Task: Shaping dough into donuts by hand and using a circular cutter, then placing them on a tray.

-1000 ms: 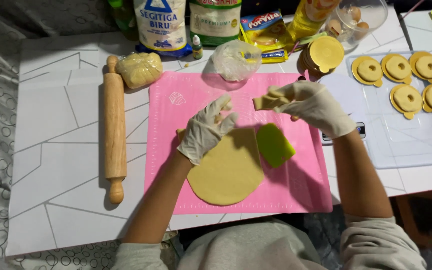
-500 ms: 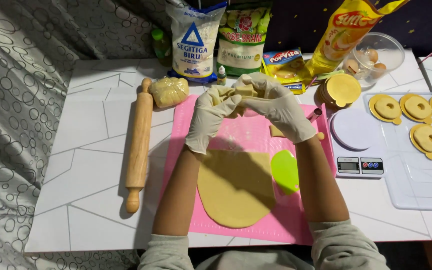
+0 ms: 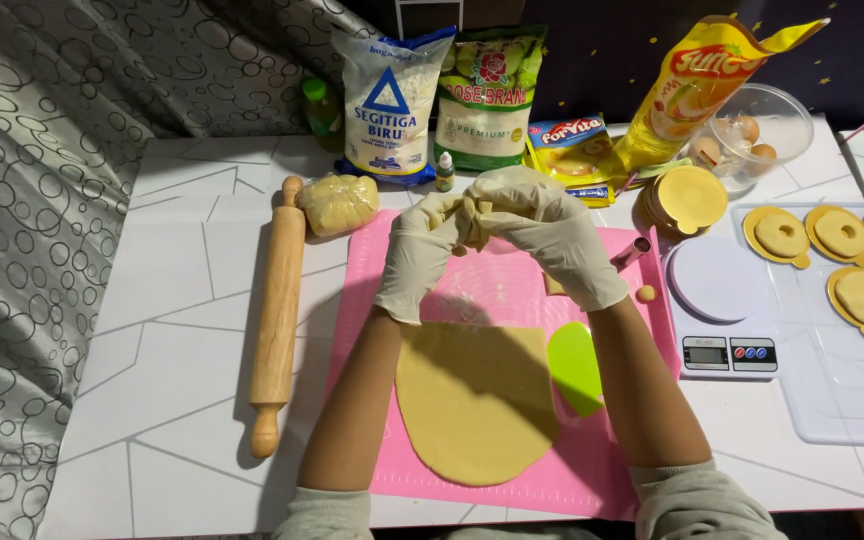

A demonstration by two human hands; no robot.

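White counter (image 3: 152, 300) carries a pink mat (image 3: 512, 280). Both gloved hands, left hand (image 3: 422, 250) and right hand (image 3: 552, 235), pinch a dough scrap (image 3: 474, 212) together in closed fingers. Since a second ago they have risen off the dough sheet (image 3: 477, 400).

A white surface (image 3: 152, 300) with thin grey lines is carrying everything. A pink mat (image 3: 512, 290) is lying in the middle of it. A wooden rolling pin (image 3: 277, 315) is lying just to the left of the mat, and a wrapped lump of dough (image 3: 338, 203) is sitting near its top end. Bags of baking stuff (image 3: 392, 100) are standing along the back. A small white scale (image 3: 722, 310) is sitting right of the mat, and a clear tray (image 3: 842, 380) is lying beside it.
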